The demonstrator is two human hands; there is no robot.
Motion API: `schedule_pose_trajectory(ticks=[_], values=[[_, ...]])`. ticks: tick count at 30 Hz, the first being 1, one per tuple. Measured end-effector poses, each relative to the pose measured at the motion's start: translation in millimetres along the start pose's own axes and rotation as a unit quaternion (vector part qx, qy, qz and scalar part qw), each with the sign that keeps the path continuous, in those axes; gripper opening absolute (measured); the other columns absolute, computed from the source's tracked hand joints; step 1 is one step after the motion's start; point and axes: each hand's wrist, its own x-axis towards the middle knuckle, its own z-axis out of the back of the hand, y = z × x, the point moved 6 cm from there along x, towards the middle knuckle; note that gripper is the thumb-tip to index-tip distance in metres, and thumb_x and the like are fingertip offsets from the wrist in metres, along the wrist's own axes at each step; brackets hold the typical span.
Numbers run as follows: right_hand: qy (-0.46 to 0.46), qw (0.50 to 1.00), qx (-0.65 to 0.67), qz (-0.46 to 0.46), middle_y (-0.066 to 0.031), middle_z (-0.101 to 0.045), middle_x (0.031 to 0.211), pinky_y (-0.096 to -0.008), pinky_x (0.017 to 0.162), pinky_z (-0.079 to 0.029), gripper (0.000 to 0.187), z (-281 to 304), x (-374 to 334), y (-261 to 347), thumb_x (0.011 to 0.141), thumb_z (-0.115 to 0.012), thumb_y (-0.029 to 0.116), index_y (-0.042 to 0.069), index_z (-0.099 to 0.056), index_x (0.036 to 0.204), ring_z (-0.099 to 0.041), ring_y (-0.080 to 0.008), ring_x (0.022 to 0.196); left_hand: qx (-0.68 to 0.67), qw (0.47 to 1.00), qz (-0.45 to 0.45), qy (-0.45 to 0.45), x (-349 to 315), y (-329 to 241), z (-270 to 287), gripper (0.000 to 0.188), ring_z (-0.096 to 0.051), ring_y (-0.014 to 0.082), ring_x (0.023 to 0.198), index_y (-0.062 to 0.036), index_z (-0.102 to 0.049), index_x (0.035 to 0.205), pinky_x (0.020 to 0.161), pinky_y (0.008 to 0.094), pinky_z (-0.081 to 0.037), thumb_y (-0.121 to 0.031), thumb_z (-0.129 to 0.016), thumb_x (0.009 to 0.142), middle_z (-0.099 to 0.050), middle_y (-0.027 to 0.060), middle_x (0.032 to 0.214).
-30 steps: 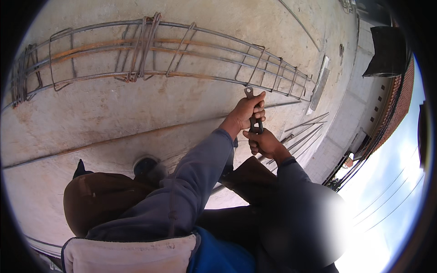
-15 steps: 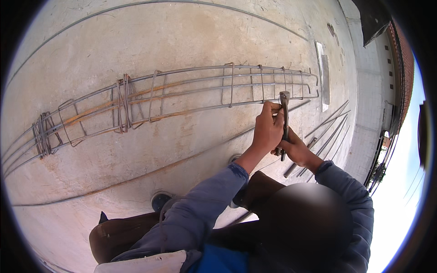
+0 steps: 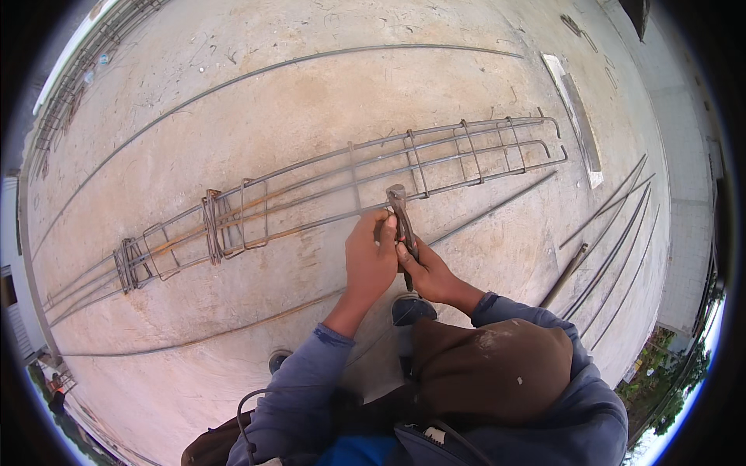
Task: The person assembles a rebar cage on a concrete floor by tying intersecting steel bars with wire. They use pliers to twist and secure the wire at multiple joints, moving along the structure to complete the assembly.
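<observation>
A pair of pincers (image 3: 402, 225) stands upright beside the near bars of a long rebar cage (image 3: 458, 189), its jaws up. Around its handles my right hand (image 3: 432, 276) is closed. My left hand (image 3: 371, 256) is pinched just left of the pincers; what its fingertips hold, if anything, is hidden. Both hands are close together at the cage's near side. A square stirrup (image 3: 354, 175) left of the jaws looks blurred, while another stirrup (image 3: 418, 163) stands to their right. Bundled stirrups (image 3: 211, 225) sit further left on the bars.
A long bar (image 3: 233, 330) lies on the concrete between me and the cage; another bar (image 3: 311, 58) lies beyond it. Several loose rods (image 3: 606, 248) and a flat board (image 3: 579, 124) are at the right. My shoe (image 3: 412, 309) is below my hands.
My view has turned and shifted. Both hands, with the pincers, have moved left along the cage, from near its right end to between two stirrups further in.
</observation>
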Motion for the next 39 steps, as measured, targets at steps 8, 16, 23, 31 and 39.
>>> schedule_pose_trajectory(ticks=[8,16,23,31,39], values=[[0.081,0.985,0.135,-0.071,-0.0119,-0.07,0.108,-0.0343,0.087,-0.058,0.056,0,-5,8,0.119,-0.045,0.047,0.002,-0.047,0.152,-0.073,-0.0182,0.094,-0.005,0.999,0.019,0.03,1,0,-9,0.017,-0.059,0.0072,0.087,-0.0039,-0.062,0.117,0.078,0.0265,-0.052,-0.02,-0.058,0.117,-0.063,0.0015,0.096],[0.152,0.977,0.12,-0.086,-0.0097,-0.066,0.103,-0.0347,0.08,-0.064,0.053,9,-9,28,0.109,-0.068,0.022,0.003,-0.043,0.152,-0.07,-0.0159,0.082,-0.258,0.964,0.061,-0.021,21,-22,-13,0.016,-0.069,0.0172,0.092,-0.0096,-0.053,0.121,0.082,0.0365,-0.06,-0.025,-0.054,0.118,-0.066,0.0054,0.098],[0.187,0.931,0.281,-0.14,-0.0208,-0.055,0.138,-0.0296,0.067,-0.06,0.094,-2,-9,87,0.101,-0.075,0.004,0.009,-0.012,0.171,-0.072,-0.0237,0.086,-0.182,0.953,-0.123,-0.211,36,-72,34,0.016,-0.062,0.0161,0.073,-0.0092,-0.049,0.119,0.067,0.0349,-0.054,-0.025,-0.05,0.12,-0.064,0.0069,0.091],[0.066,0.992,0.103,0.013,-0.0066,-0.073,0.089,-0.03,0.066,-0.051,0.027,19,6,56,0.114,-0.064,0.024,0.004,-0.073,0.13,-0.064,-0.0133,0.081,-0.298,0.898,-0.161,-0.282,70,-142,115,0.012,-0.055,0.0124,0.069,-0.0127,-0.042,0.121,0.059,0.0282,-0.045,-0.024,-0.041,0.122,-0.057,0.0073,0.098],[0.247,0.967,0.046,0.04,-0.0088,-0.076,0.1,-0.0357,0.087,-0.054,0.029,3,-16,89,0.115,-0.063,0.027,0.002,-0.077,0.12,-0.066,-0.0175,0.092,-0.161,0.872,-0.232,-0.4,71,-149,198,0.009,-0.053,0.013,0.068,-0.0135,-0.044,0.122,0.059,0.0286,-0.044,-0.022,-0.041,0.121,-0.055,0.0054,0.1]])
